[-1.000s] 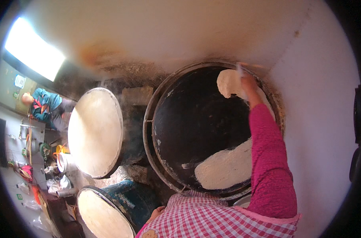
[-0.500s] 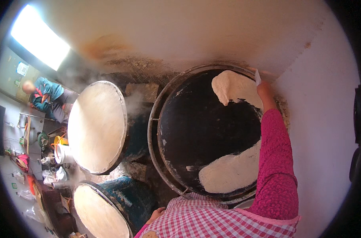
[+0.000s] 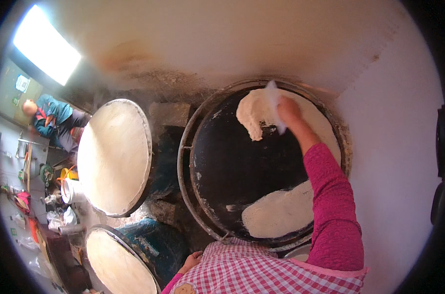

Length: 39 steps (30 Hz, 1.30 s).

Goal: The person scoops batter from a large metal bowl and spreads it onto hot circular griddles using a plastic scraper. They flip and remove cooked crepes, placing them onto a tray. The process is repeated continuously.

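My right hand [image 3: 287,110] grips a flat white scraper [image 3: 272,93] over pale batter [image 3: 249,110] spread along the far and right part of a large black round griddle [image 3: 232,166]. The batter has a ragged, lumpy left end beside the scraper. A second pale strip [image 3: 271,210] lies on the near part of the griddle, partly behind my sleeve. My left hand [image 3: 193,259] is low beside my checked apron [image 3: 247,264], fingers curled; whatever they may hold is hidden.
A metal ring [image 3: 183,161] circles the griddle. Two round griddles covered in pale sheets [image 3: 112,157] stand to the left. Farther left are a person [image 3: 56,117] in teal, white buckets [image 3: 73,191], bags and clutter. Walls [image 3: 389,171] bound the back and right.
My right hand and scraper have moved left and toward me from the griddle's far-right rim. The batter's lumpy end now reaches further left and nearer. My left hand stays low.
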{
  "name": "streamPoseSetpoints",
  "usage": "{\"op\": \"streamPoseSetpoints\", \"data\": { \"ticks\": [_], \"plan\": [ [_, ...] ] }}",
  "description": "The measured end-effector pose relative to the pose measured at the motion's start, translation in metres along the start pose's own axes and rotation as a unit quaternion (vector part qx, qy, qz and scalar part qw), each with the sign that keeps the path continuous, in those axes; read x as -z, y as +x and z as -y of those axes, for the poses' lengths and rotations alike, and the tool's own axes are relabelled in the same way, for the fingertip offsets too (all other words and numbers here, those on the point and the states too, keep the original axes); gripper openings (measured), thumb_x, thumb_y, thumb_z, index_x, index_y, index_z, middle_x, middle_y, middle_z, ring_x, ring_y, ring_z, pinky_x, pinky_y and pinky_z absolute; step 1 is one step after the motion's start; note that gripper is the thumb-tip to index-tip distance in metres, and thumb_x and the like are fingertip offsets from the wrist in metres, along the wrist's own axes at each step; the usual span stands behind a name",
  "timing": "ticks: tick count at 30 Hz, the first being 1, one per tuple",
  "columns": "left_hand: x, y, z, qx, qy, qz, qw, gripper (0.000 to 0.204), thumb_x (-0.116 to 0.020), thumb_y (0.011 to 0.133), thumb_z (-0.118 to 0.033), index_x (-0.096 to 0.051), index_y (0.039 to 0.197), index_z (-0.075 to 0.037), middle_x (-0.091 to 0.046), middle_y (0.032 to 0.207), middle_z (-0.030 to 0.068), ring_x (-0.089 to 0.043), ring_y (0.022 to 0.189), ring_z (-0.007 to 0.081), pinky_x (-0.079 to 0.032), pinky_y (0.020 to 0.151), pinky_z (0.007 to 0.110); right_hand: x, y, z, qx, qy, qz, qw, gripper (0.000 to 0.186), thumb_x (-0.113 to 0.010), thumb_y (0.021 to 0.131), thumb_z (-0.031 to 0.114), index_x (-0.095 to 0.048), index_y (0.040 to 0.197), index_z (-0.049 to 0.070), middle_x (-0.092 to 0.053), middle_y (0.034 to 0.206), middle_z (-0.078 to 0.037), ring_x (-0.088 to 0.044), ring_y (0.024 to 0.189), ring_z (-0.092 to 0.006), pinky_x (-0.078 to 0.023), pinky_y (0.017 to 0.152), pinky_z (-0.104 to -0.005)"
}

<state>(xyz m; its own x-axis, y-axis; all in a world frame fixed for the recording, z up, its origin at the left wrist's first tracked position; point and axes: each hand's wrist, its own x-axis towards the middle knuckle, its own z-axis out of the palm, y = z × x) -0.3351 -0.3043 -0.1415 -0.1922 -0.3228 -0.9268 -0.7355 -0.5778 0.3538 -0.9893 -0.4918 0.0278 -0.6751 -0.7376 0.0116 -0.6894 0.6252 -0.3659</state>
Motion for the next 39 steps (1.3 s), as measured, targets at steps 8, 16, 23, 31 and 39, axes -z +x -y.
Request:
{"op": "streamPoseSetpoints", "data": {
  "ticks": [8,16,23,31,39],
  "plan": [
    [0.005,-0.023,0.033,0.042,-0.055,-0.017,0.997,0.040,-0.052,0.084,-0.019,-0.049,0.119,-0.001,-0.058,0.112,0.0121,-0.055,0.102,0.0203,-0.041,0.087,0.028,-0.006,0.053,-0.011,-0.065,-0.048,0.018,0.997,0.025,-0.046,0.081,0.020,-0.062,0.096,0.008,-0.062,0.095,-0.015,-0.060,0.085,-0.0323,-0.046,0.070,-0.0445],
    [-0.001,-0.003,0.002,-0.054,0.069,-0.017,0.996,0.038,-0.052,0.083,-0.022,-0.052,0.116,-0.004,-0.059,0.109,0.0131,-0.056,0.101,0.0227,-0.042,0.087,0.029,-0.029,-0.068,0.075,0.205,-0.020,0.121,0.971,0.020,-0.048,0.076,0.011,-0.061,0.086,0.000,-0.060,0.083,-0.022,-0.059,0.079,-0.0382,-0.046,0.071,-0.0474],
    [0.002,-0.026,0.000,-0.008,0.034,-0.027,0.999,0.039,-0.053,0.082,-0.023,-0.053,0.116,-0.004,-0.060,0.106,0.0130,-0.057,0.098,0.0210,-0.043,0.085,0.029,-0.011,0.013,0.042,0.036,-0.087,-0.010,0.996,0.021,-0.049,0.078,0.015,-0.060,0.092,0.006,-0.061,0.089,-0.017,-0.059,0.082,-0.0354,-0.046,0.071,-0.0460],
    [0.006,-0.025,0.048,-0.044,0.017,-0.066,0.997,0.041,-0.054,0.080,-0.026,-0.054,0.115,-0.004,-0.059,0.107,0.0159,-0.058,0.099,0.0240,-0.044,0.085,0.030,-0.041,0.022,0.081,0.196,-0.112,0.072,0.971,0.020,-0.046,0.075,0.017,-0.061,0.084,0.008,-0.061,0.084,-0.017,-0.058,0.077,-0.0358,-0.045,0.066,-0.0479],
    [0.000,-0.012,0.006,-0.119,0.083,-0.040,0.989,0.041,-0.053,0.082,-0.028,-0.053,0.115,-0.004,-0.060,0.104,0.0161,-0.058,0.096,0.0257,-0.044,0.083,0.031,-0.030,-0.136,0.097,0.322,-0.034,0.152,0.934,0.013,-0.047,0.075,0.008,-0.058,0.079,0.003,-0.060,0.075,-0.020,-0.058,0.073,-0.0380,-0.046,0.066,-0.0482]
  ]
}}
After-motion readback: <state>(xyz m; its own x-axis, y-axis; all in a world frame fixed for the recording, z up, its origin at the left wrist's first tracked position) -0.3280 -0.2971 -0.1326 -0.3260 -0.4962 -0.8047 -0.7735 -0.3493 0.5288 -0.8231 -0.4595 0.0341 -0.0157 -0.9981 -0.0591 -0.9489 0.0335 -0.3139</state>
